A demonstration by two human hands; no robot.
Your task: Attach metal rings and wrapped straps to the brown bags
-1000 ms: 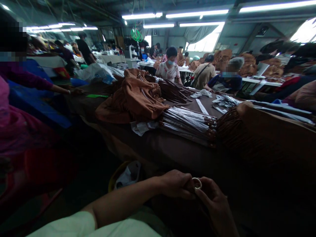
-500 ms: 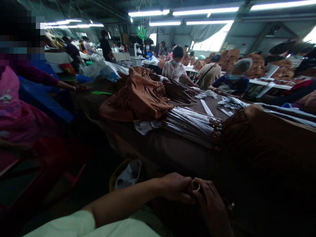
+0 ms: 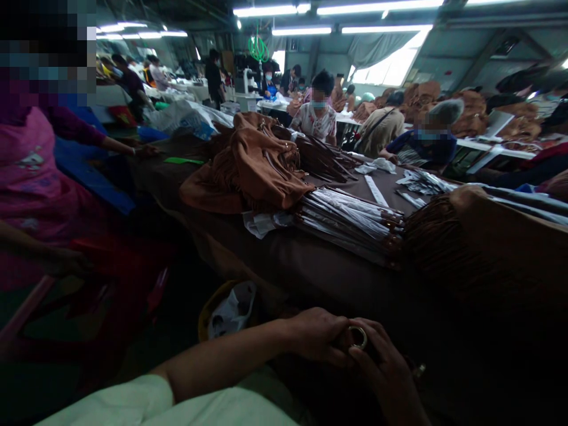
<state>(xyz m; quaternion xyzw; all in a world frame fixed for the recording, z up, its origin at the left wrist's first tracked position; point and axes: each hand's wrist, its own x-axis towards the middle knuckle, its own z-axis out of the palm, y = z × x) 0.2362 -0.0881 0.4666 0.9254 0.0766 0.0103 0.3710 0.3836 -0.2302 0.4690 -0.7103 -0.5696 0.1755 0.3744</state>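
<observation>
At the near edge of the dark-covered table, my left hand (image 3: 317, 334) and my right hand (image 3: 379, 352) meet with curled fingers. Between the fingertips a shiny metal ring (image 3: 357, 338) shows, gripped by my right hand. My left fingers are closed right beside the ring; what lies inside them is hidden in shadow. Another small metal piece (image 3: 419, 370) glints just right of my right hand. Beyond my hands lies a bundle of straps (image 3: 350, 222) in white wrapping with metal ends.
Brown fringed bags (image 3: 266, 168) are heaped on the table (image 3: 284, 266), with more brown fringed material (image 3: 488, 236) at right. A bin with a white liner (image 3: 231, 310) stands by my left forearm. A co-worker in a pink apron (image 3: 39, 171) is at left beside a red stool (image 3: 115, 260).
The ring has turned to face me more and shows more fully between my fingers. The co-worker at left has shifted, a lower hand now near the red stool.
</observation>
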